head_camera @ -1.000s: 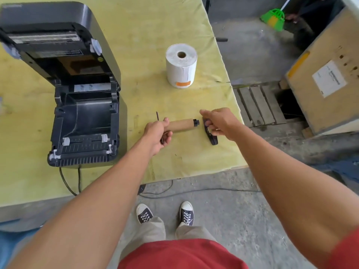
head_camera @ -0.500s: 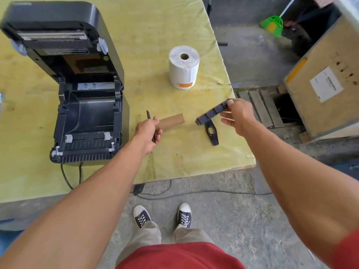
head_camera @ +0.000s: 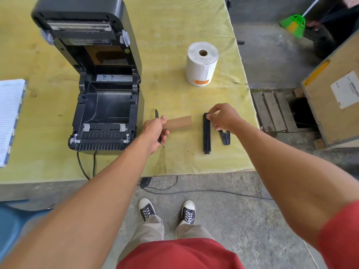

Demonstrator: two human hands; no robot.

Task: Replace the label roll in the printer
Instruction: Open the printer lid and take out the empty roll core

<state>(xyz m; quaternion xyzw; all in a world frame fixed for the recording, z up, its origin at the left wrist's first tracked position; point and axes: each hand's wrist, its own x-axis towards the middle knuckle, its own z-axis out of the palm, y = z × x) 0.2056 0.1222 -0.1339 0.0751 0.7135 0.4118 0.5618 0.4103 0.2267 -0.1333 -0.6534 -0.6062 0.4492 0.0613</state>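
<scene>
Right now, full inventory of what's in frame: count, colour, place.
label printer: 1, black, lid open, left on the table, roll bay empty
table: 1, yellow-green top
new label roll: 1, white with orange tag, upright on table, behind the hands
empty cardboard core: 1, brown, in left hand
roll spindle: 1, black, lying on table, top end pinched by right hand
spindle guide: 1, black, forked, on table right of spindle
flat black piece: 1, in left hand with the core
paper stack: 1, white, table's left edge
wooden crate: 1, tan, white label, floor right
broom: 1, green and yellow, top right
cables: black, below printer
left hand: closed on core
right hand: pinching spindle
shoes: 2, dark, white toes
</scene>
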